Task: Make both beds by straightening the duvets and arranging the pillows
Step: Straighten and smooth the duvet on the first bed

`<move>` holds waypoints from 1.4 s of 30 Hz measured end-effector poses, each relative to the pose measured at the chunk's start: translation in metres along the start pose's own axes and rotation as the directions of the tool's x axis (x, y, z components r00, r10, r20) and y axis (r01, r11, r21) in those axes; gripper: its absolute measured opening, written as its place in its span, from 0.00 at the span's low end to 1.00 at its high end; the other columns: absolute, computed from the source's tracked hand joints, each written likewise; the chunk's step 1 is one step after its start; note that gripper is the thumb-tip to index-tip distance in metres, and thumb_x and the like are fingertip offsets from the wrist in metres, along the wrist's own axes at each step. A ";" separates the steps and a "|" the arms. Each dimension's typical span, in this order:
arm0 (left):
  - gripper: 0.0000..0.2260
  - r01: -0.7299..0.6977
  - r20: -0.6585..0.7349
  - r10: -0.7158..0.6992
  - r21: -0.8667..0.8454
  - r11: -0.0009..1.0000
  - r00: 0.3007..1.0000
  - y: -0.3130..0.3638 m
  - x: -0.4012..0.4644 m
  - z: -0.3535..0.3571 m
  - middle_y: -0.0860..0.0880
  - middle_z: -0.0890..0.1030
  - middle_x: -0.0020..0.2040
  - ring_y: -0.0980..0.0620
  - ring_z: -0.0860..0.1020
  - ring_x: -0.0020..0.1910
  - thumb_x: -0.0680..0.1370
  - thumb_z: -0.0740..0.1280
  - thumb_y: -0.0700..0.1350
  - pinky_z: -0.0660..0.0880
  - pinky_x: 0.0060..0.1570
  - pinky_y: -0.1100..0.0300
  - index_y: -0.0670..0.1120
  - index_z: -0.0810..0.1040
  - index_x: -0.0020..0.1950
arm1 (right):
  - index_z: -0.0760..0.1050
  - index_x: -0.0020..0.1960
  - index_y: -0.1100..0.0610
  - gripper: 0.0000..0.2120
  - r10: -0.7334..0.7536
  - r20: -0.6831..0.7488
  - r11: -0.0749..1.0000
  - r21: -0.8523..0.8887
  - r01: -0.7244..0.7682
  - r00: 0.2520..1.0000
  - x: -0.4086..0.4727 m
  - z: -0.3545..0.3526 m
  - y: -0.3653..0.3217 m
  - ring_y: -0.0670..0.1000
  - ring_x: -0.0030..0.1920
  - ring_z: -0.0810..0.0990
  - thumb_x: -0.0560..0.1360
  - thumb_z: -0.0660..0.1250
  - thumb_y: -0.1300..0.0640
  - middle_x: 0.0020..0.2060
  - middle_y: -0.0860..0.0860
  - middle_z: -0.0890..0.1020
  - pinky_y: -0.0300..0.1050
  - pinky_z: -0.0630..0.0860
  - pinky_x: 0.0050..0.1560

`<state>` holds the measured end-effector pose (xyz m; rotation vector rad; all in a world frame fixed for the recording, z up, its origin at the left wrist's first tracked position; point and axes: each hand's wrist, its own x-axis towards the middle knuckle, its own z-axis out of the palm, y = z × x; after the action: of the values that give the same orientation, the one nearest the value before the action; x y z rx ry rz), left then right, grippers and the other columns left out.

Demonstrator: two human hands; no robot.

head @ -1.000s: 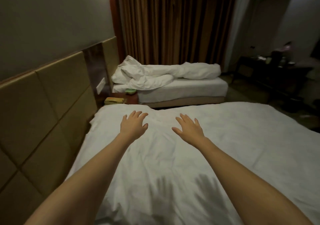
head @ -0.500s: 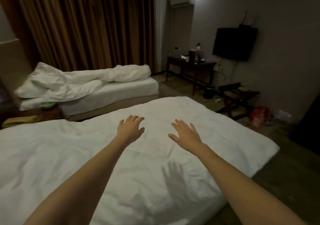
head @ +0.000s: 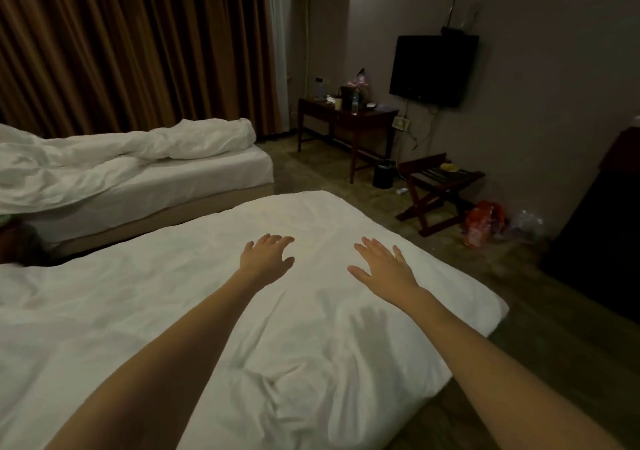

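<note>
A single head-worn view is given, so no part of the scene is shared with another. The near bed [head: 311,311] is looked down on from close above its side, both forearms stretching forward from the bottom edge. The far bed [head: 156,176], curtains [head: 138,44] and wall television [head: 433,69] are seen farther off

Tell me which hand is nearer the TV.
Right. The right hand hovers open over the near bed's duvet on the side toward the wall-mounted TV; the left hand is further over, toward the unmade bed.
</note>
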<state>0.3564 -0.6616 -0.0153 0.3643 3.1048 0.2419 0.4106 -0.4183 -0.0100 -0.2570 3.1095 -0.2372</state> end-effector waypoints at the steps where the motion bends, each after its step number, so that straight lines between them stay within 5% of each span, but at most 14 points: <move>1: 0.23 -0.011 -0.003 0.011 -0.016 1.000 1.000 0.010 0.022 0.003 0.51 0.63 0.75 0.48 0.58 0.75 0.81 0.58 0.55 0.57 0.72 0.46 0.54 0.60 0.75 | 0.51 0.78 0.50 0.29 0.009 -0.005 1.000 0.005 -0.009 1.000 0.011 0.000 0.016 0.48 0.77 0.46 0.81 0.49 0.40 0.78 0.47 0.49 0.53 0.41 0.75; 18: 0.23 -0.060 0.057 0.061 -0.018 0.998 0.996 0.199 0.329 0.063 0.51 0.65 0.74 0.49 0.62 0.73 0.80 0.59 0.55 0.60 0.71 0.45 0.54 0.62 0.75 | 0.50 0.78 0.49 0.30 0.047 0.016 0.999 0.014 -0.047 0.999 0.193 -0.010 0.312 0.46 0.77 0.46 0.81 0.51 0.39 0.78 0.46 0.49 0.53 0.39 0.74; 31: 0.23 0.320 0.122 -0.309 -0.080 0.944 0.943 0.369 0.483 0.126 0.51 0.65 0.74 0.49 0.62 0.73 0.80 0.58 0.54 0.61 0.70 0.46 0.54 0.61 0.75 | 0.50 0.78 0.50 0.30 -0.271 0.109 0.962 0.044 0.268 0.956 0.340 -0.045 0.565 0.46 0.77 0.46 0.80 0.50 0.38 0.78 0.46 0.50 0.52 0.39 0.74; 42: 0.23 0.397 0.054 -0.397 0.003 0.918 0.916 0.430 0.649 0.149 0.51 0.64 0.74 0.50 0.62 0.73 0.81 0.58 0.55 0.60 0.70 0.47 0.54 0.60 0.75 | 0.51 0.78 0.50 0.30 -0.383 0.105 0.924 0.043 0.381 0.918 0.496 -0.069 0.687 0.46 0.77 0.45 0.80 0.51 0.39 0.78 0.46 0.50 0.52 0.40 0.75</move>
<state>-0.1728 -0.0762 -0.0892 -0.2594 3.0306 0.2310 -0.1920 0.1806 -0.0462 -0.8494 2.9150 -0.2498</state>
